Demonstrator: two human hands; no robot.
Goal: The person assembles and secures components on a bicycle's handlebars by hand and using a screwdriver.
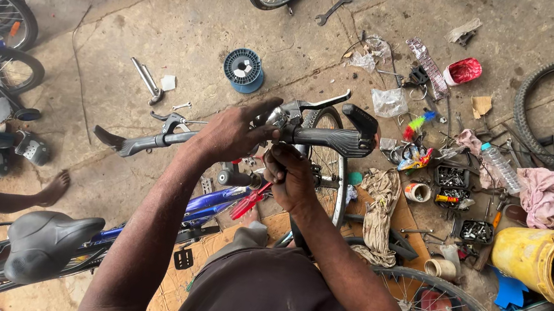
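L hand [233, 131] clamped on handlebar [326, 139]; R hand [290, 178] prob closed round red screwdriver [249, 201] under stem

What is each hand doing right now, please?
Left hand: closed over the handlebar, near the brake lever.
Right hand: closed on a red-handled screwdriver, just below the handlebar.

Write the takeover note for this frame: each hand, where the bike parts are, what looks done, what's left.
Left hand grips the handlebar near the stem.
Right hand holds a red-handled screwdriver just below the bar, at the stem area.
Right grip and brake lever are mounted; the blue frame lies underneath.
Done or left: whether the stem fastening is tight cannot be told. Spare hardware sits in small trays on the floor to the right.
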